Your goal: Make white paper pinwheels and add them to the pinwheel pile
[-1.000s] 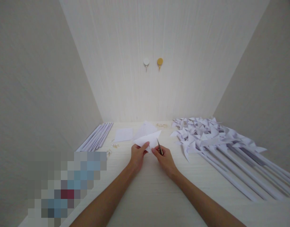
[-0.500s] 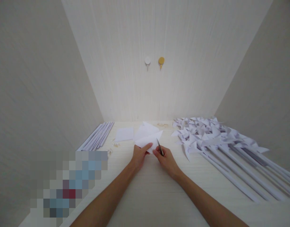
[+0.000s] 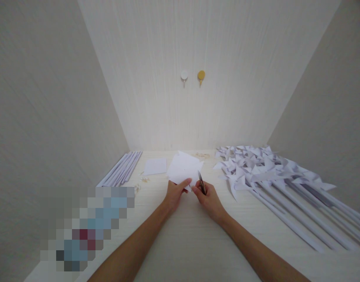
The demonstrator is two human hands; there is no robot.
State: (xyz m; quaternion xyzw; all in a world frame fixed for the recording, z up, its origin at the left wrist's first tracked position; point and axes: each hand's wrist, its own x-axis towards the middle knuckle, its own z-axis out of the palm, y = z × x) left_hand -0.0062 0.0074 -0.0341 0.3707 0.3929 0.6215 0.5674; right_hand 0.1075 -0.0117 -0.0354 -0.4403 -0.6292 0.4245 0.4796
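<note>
Out in front of me, my left hand (image 3: 176, 192) pinches the near corner of a white paper square (image 3: 184, 166), thumb on top and fingers underneath. The paper has several pointed corners and lies nearly flat, with a small mark at its middle. My right hand (image 3: 207, 196) is closed round a slim, pointed tool (image 3: 202, 183), dark with a metallic tip that points up and away from me. Its exact kind is too small to make out. The right thumb and fingertips are close to the paper's near right corner; I cannot tell whether they touch it.
White paper pinwheels (image 3: 256, 164) on long rolled sticks (image 3: 297, 211) are heaped at the right. Rolled paper sticks (image 3: 121, 168) lie at the left, beside a paper stack (image 3: 155, 166). Small pale bits (image 3: 202, 155) lie behind. Two hooks (image 3: 201, 75) are on the wall. A blurred patch hides the lower left.
The raised flap of the paper has come down, so the square lies flatter. My right hand and the tool have drawn slightly right, away from the paper. My left hand keeps its grip.
</note>
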